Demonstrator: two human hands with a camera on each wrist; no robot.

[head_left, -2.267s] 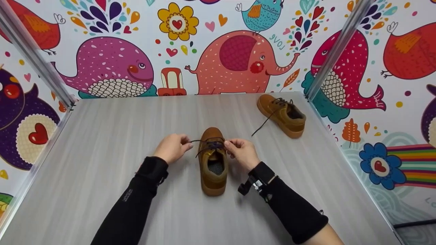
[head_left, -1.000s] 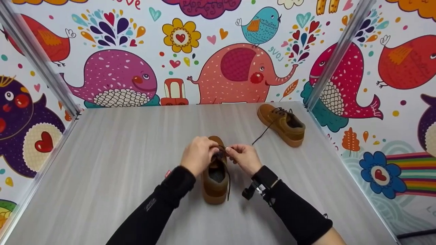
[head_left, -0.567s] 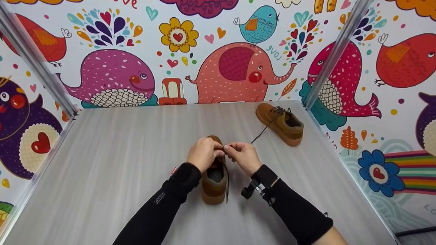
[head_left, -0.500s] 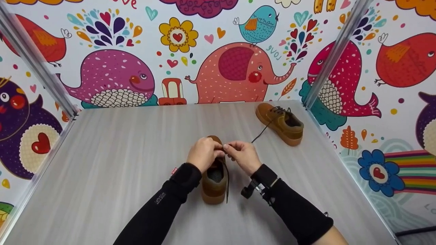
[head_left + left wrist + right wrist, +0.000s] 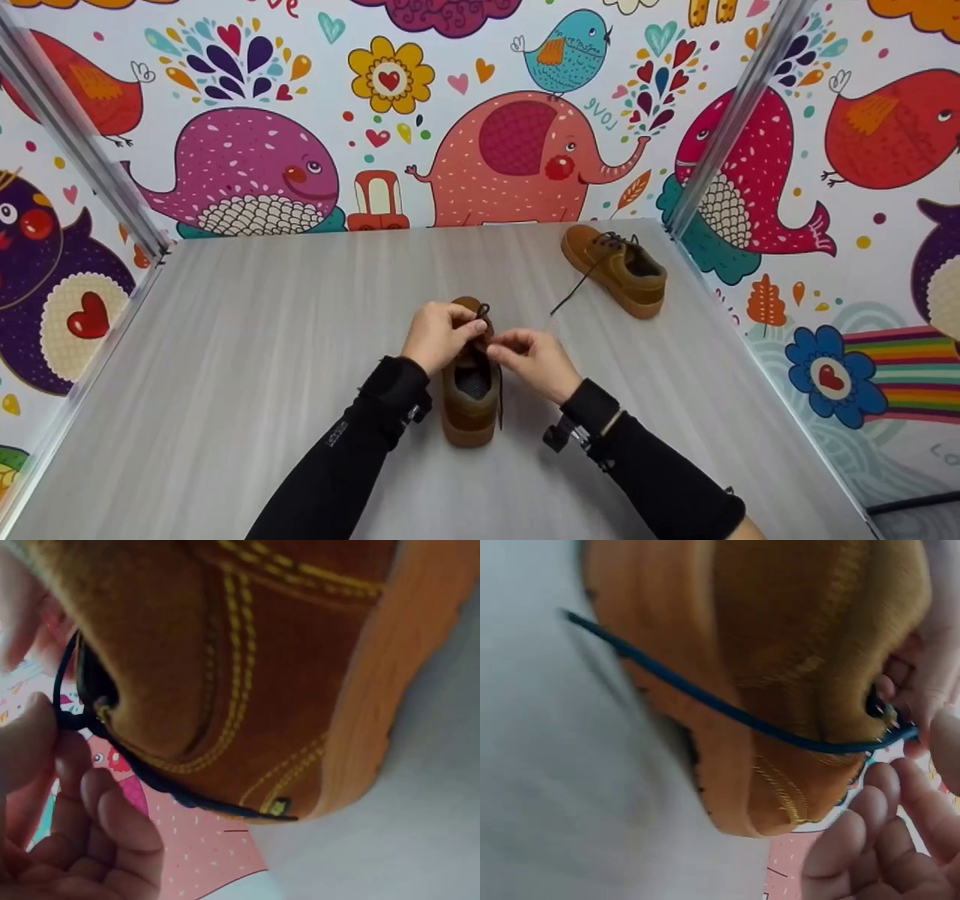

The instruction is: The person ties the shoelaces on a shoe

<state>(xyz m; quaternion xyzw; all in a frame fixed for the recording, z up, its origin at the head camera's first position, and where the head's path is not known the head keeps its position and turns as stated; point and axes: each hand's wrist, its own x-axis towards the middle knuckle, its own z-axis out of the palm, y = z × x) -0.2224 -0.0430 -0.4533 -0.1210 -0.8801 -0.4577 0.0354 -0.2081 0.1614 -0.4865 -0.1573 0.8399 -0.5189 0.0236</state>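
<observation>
A tan-brown lace-up shoe (image 5: 469, 424) sits in the middle of the table, toe pointing away from me. My left hand (image 5: 435, 337) is over its left side, thumb and forefinger pinching the dark shoelace (image 5: 142, 772). A small loop of lace stands up beside these fingertips in the head view. From the right, my right hand (image 5: 538, 364) reaches to the lacing and pinches lace between thumb and forefinger. In the right wrist view a loose lace end (image 5: 727, 716) trails across the shoe's side. The knot area is partly hidden by my fingers.
A second brown shoe (image 5: 615, 271) lies at the back right of the grey table (image 5: 262, 315), one lace trailing left. Printed panels (image 5: 510, 157) with cartoon animals wall in the back and sides. Metal posts (image 5: 720, 127) stand at the back corners.
My left hand moved right from beside the shoe onto the lacing. Most recently the hands parted slightly, the right drawing down and right. A lace loop now shows at the left fingertips.
</observation>
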